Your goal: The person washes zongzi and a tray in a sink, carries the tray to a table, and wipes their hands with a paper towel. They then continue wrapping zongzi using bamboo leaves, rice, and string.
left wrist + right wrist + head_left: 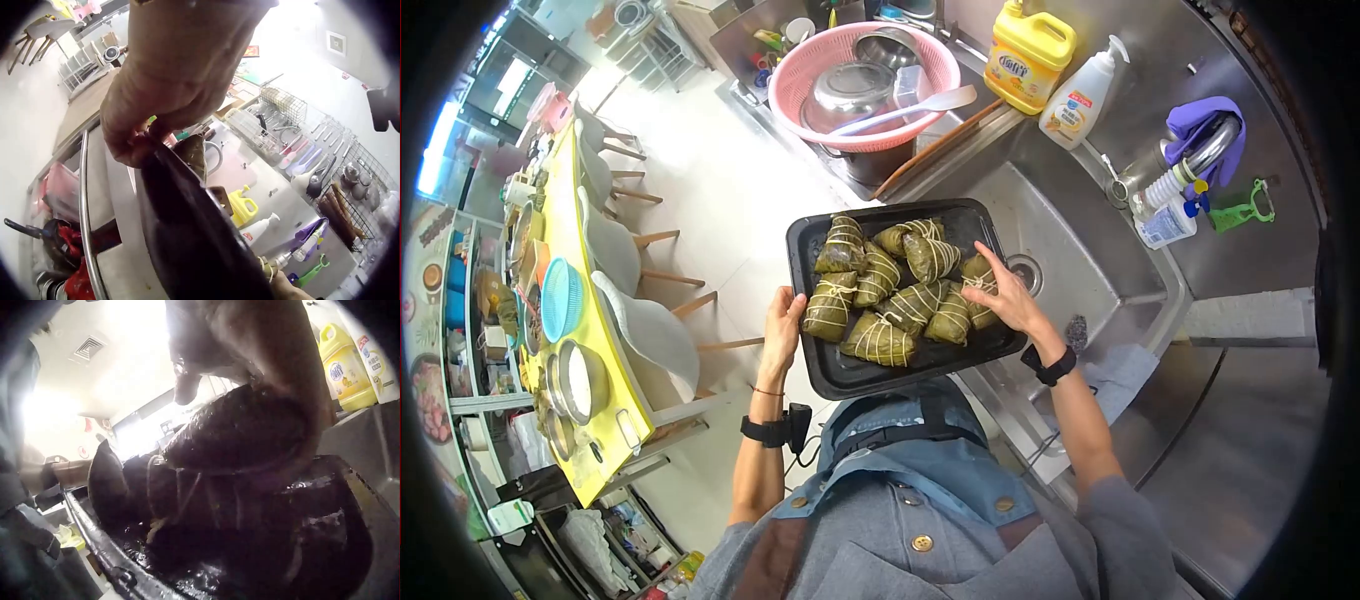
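A black tray (825,378) holds several leaf-wrapped bundles (880,340) tied with pale string. My left hand (780,335) grips the tray's left edge; the left wrist view shows that hand (169,87) pinching the rim of the dark tray (194,231). On the tray's right side, my right hand (1015,300) has its thumb and a finger spread around a wrapped bundle (977,272). Up close in the right wrist view, the right hand (262,362) lies against a bundle (231,431); its far fingertips are partly hidden.
Beneath the tray's right side is a steel sink (1050,230). A pink basket (785,85) with bowls stands behind, beside a yellow jug (1025,65) and a white pump bottle (1080,100). Chairs (650,335) line a yellow table (615,400) at left.
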